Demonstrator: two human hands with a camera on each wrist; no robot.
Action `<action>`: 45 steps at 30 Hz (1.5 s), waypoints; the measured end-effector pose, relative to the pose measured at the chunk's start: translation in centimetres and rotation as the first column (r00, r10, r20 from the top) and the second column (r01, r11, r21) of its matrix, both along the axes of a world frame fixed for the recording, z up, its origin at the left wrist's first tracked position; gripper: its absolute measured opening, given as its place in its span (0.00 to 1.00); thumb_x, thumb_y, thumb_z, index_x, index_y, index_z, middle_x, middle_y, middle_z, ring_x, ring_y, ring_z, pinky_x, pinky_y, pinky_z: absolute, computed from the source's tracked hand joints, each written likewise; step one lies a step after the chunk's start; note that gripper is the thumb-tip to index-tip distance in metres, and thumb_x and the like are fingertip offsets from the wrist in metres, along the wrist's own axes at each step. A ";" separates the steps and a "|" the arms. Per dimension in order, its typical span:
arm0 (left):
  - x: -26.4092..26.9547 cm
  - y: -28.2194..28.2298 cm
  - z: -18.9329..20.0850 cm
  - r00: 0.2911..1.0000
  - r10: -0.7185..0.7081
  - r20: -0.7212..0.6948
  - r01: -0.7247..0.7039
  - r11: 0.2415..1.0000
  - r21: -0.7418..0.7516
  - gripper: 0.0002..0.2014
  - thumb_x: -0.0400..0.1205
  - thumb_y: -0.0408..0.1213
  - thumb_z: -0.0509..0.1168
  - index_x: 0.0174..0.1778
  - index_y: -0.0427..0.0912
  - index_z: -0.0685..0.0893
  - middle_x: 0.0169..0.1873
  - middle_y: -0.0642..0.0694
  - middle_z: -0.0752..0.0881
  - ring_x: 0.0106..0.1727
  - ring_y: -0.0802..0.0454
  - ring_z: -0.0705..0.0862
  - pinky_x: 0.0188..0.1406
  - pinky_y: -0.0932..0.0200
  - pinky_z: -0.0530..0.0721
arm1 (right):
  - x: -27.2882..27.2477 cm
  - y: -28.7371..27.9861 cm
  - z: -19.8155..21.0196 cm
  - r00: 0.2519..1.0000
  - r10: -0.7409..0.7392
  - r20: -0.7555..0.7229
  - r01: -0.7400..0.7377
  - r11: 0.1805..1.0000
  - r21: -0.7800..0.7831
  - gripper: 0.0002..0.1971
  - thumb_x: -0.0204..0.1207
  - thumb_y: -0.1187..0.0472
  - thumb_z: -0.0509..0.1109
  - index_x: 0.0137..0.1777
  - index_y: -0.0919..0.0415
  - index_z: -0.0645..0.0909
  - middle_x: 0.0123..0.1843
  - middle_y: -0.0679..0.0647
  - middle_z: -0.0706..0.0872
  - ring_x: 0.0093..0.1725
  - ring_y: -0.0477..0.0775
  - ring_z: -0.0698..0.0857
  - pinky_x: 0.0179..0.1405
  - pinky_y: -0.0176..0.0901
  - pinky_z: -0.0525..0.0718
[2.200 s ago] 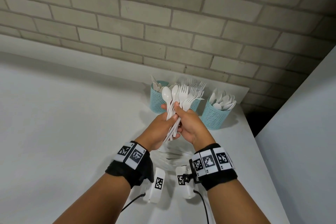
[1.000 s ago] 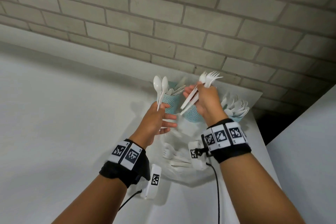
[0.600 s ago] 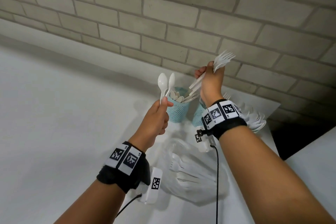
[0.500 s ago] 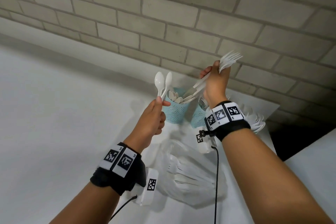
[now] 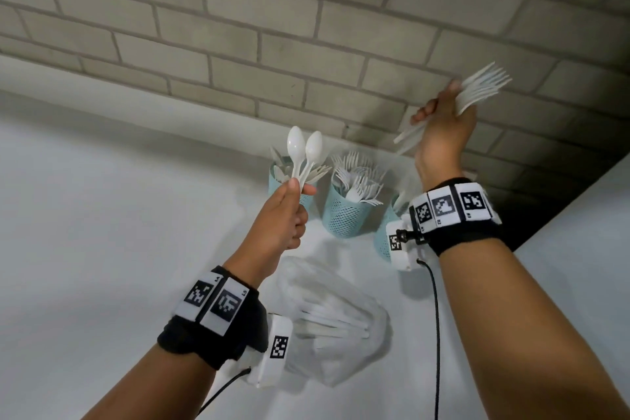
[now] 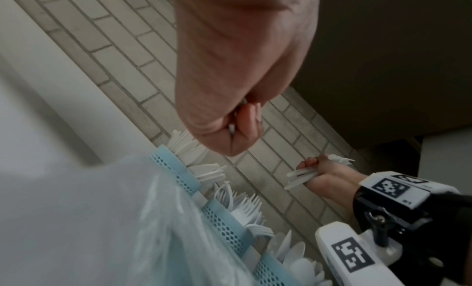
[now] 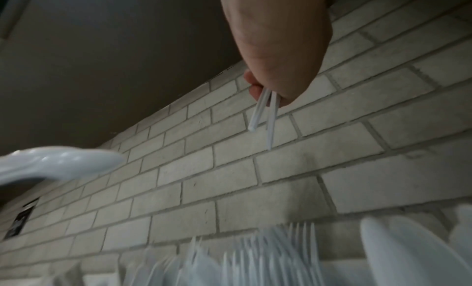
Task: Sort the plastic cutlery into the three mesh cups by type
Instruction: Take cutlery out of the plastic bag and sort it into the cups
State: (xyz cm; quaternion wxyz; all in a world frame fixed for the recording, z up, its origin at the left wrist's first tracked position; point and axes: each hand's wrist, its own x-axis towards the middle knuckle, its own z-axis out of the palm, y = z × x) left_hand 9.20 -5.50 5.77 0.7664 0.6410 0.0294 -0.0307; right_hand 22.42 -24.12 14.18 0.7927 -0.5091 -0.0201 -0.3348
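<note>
My left hand [image 5: 286,211] pinches two white plastic spoons [image 5: 303,150] upright, in front of the left teal mesh cup [image 5: 308,201], which holds knives. My right hand [image 5: 443,133] grips a bundle of white forks [image 5: 480,89], raised high against the brick wall, above and right of the cups. The middle mesh cup [image 5: 346,215] holds forks [image 5: 358,177]. The right mesh cup [image 5: 383,239] is mostly hidden behind my right wrist; in the left wrist view its spoons [image 6: 293,256] show. There the right hand [image 6: 321,173] holds the forks' handles.
A clear plastic bag [image 5: 337,310] with more white cutlery lies on the white table [image 5: 102,249] in front of the cups. The brick wall [image 5: 272,27] stands right behind the cups. A dark gap [image 5: 559,208] drops off beyond the table's right end.
My right hand has lifted the forks higher and farther right, clear of the cups. The left hand stays by the left cup with the two spoons.
</note>
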 end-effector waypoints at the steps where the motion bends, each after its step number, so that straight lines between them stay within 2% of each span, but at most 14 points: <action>1: 0.0 -0.1 0.0 1.000 -0.001 -0.007 0.001 1.000 0.001 0.18 0.86 0.53 0.47 0.49 0.49 0.79 0.23 0.53 0.63 0.19 0.61 0.58 0.17 0.69 0.56 | -0.1 0.4 -0.6 1.000 0.020 -0.019 -0.020 0.999 -0.030 0.13 0.84 0.59 0.61 0.37 0.57 0.70 0.21 0.49 0.70 0.20 0.48 0.70 0.23 0.39 0.72; 9: -0.5 0.9 -0.5 1.000 0.026 -0.011 -0.026 0.999 0.023 0.18 0.87 0.52 0.47 0.48 0.49 0.79 0.24 0.52 0.63 0.20 0.60 0.58 0.19 0.68 0.56 | 0.3 3.3 -5.6 0.977 0.062 -0.205 -0.096 0.982 -0.161 0.16 0.80 0.56 0.67 0.31 0.57 0.72 0.15 0.46 0.73 0.17 0.46 0.73 0.25 0.41 0.74; 14: -0.7 1.3 -0.9 0.999 0.039 -0.025 -0.039 0.999 0.021 0.17 0.87 0.52 0.48 0.47 0.49 0.79 0.23 0.52 0.64 0.20 0.60 0.59 0.19 0.68 0.57 | 0.3 3.5 -6.9 0.947 0.075 -0.313 -0.161 0.952 -0.261 0.12 0.78 0.55 0.70 0.32 0.54 0.78 0.20 0.47 0.79 0.22 0.47 0.78 0.29 0.42 0.77; 20: -0.8 0.6 -1.2 0.999 0.014 -0.045 -0.013 1.000 0.015 0.18 0.86 0.53 0.48 0.46 0.50 0.80 0.23 0.53 0.64 0.20 0.61 0.60 0.20 0.67 0.58 | 0.4 2.6 -6.8 0.955 0.087 -0.284 -0.171 0.942 -0.290 0.09 0.76 0.62 0.72 0.34 0.58 0.80 0.30 0.55 0.83 0.31 0.51 0.81 0.40 0.46 0.80; 23: -0.9 0.6 -1.3 0.999 0.007 -0.051 -0.006 1.000 0.021 0.18 0.86 0.53 0.48 0.47 0.50 0.80 0.23 0.52 0.65 0.20 0.60 0.60 0.21 0.67 0.58 | 0.6 2.0 -6.6 0.954 0.111 -0.277 -0.183 0.951 -0.250 0.07 0.74 0.67 0.74 0.47 0.67 0.79 0.38 0.58 0.85 0.35 0.51 0.85 0.42 0.46 0.84; 26: -0.9 0.7 -1.4 0.998 0.009 -0.059 -0.007 1.000 0.029 0.18 0.86 0.53 0.48 0.47 0.50 0.80 0.23 0.52 0.65 0.20 0.60 0.61 0.21 0.67 0.59 | 0.8 1.7 -5.9 0.971 0.060 -0.233 -0.111 0.971 -0.213 0.17 0.70 0.71 0.74 0.53 0.56 0.73 0.47 0.61 0.82 0.44 0.58 0.84 0.50 0.50 0.85; 28: -0.9 0.6 -1.5 0.998 0.007 -0.062 -0.005 0.999 0.034 0.18 0.86 0.53 0.48 0.47 0.50 0.80 0.23 0.52 0.65 0.20 0.61 0.61 0.21 0.67 0.59 | 0.6 1.6 -5.5 0.984 0.040 -0.171 -0.075 0.976 -0.204 0.19 0.72 0.75 0.71 0.51 0.50 0.70 0.46 0.62 0.80 0.39 0.56 0.83 0.43 0.41 0.86; 31: -0.9 0.4 -1.6 0.998 0.004 -0.065 -0.001 0.999 0.033 0.18 0.86 0.52 0.48 0.48 0.50 0.80 0.23 0.53 0.65 0.19 0.61 0.61 0.21 0.67 0.60 | 0.2 2.1 -5.4 0.991 0.052 -0.122 -0.092 0.932 -0.351 0.12 0.77 0.71 0.68 0.44 0.52 0.73 0.42 0.58 0.80 0.32 0.46 0.84 0.35 0.34 0.83; 34: -0.9 0.3 -1.7 0.997 0.000 -0.071 0.002 1.000 0.031 0.18 0.87 0.52 0.48 0.48 0.49 0.81 0.23 0.53 0.65 0.19 0.61 0.61 0.20 0.68 0.59 | -0.4 2.9 -7.3 0.983 0.031 -0.183 -0.129 0.822 -0.555 0.04 0.80 0.65 0.67 0.46 0.55 0.77 0.38 0.47 0.83 0.35 0.46 0.87 0.41 0.41 0.85; 37: -0.8 0.5 -1.7 0.998 0.000 -0.070 0.002 1.000 0.029 0.18 0.86 0.52 0.49 0.48 0.49 0.81 0.22 0.53 0.65 0.19 0.61 0.61 0.20 0.68 0.59 | -0.3 2.9 -8.8 0.972 -0.093 -0.217 -0.099 0.673 -0.733 0.15 0.80 0.57 0.65 0.66 0.48 0.76 0.45 0.51 0.86 0.41 0.52 0.85 0.45 0.43 0.82; 39: -0.8 0.8 -1.7 0.997 0.012 -0.070 -0.010 1.000 0.029 0.17 0.86 0.52 0.49 0.48 0.49 0.81 0.22 0.53 0.65 0.19 0.61 0.61 0.20 0.68 0.59 | 0.0 2.7 -8.5 0.962 -0.242 -0.126 0.034 0.563 -0.826 0.15 0.80 0.59 0.64 0.65 0.55 0.80 0.52 0.56 0.84 0.50 0.55 0.82 0.51 0.43 0.80; 42: -0.8 1.1 -1.8 0.997 0.018 -0.069 -0.017 1.000 0.027 0.18 0.87 0.52 0.49 0.49 0.49 0.81 0.22 0.53 0.65 0.20 0.61 0.60 0.20 0.68 0.59 | 0.6 2.6 -8.3 0.905 -0.383 0.186 0.298 0.257 -0.919 0.15 0.76 0.62 0.60 0.52 0.65 0.88 0.62 0.65 0.83 0.63 0.69 0.78 0.60 0.54 0.79; 43: -0.8 1.0 -1.8 0.997 0.017 -0.069 -0.015 1.000 0.027 0.18 0.86 0.52 0.49 0.49 0.49 0.81 0.23 0.53 0.65 0.20 0.61 0.60 0.21 0.68 0.59 | 0.7 2.7 -8.4 0.919 -0.361 0.156 0.224 0.154 -0.962 0.18 0.78 0.60 0.57 0.56 0.65 0.87 0.69 0.65 0.80 0.68 0.68 0.76 0.65 0.54 0.77; 45: -0.8 0.8 -1.9 0.997 0.014 -0.076 -0.012 1.000 0.023 0.18 0.86 0.52 0.49 0.48 0.49 0.81 0.22 0.53 0.65 0.20 0.61 0.60 0.21 0.67 0.59 | 0.5 2.8 -8.8 0.940 -0.334 -0.068 -0.111 -0.109 -0.988 0.21 0.84 0.57 0.49 0.68 0.64 0.78 0.77 0.62 0.71 0.76 0.62 0.69 0.73 0.54 0.67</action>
